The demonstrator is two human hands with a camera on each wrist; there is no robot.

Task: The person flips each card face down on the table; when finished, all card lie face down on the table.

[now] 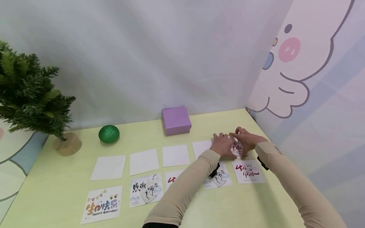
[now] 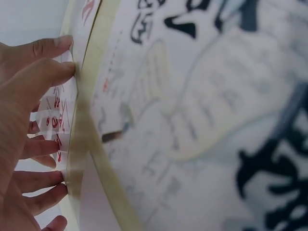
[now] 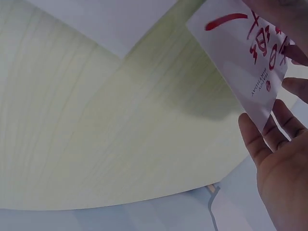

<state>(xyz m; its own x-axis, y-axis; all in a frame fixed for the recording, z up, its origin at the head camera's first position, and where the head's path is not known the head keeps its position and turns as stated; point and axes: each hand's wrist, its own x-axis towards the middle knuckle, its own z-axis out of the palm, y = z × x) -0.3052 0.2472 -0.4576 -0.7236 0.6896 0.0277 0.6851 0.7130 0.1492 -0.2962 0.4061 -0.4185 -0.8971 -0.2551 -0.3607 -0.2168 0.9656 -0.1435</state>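
Over the right end of the back row, a white card with red writing (image 1: 236,149) is between both hands. The left hand (image 1: 223,146) pinches its left side, and the right hand (image 1: 247,141) grips its right side. In the right wrist view, the card (image 3: 240,62) is tilted off the table, with the right hand (image 3: 284,168) at its edge and the other hand at the top right. The left wrist view has the left hand (image 2: 19,154) at the far left, fingertips at the card's edge; part of the card is hidden by fingers.
A back row of blank white cards (image 1: 175,155) and a front row of printed cards (image 1: 248,171) lie on the table (image 1: 71,177). Behind them stand a purple box (image 1: 176,121), a green glittery ball (image 1: 109,134) and a small tree (image 1: 34,95) with a wooden base.
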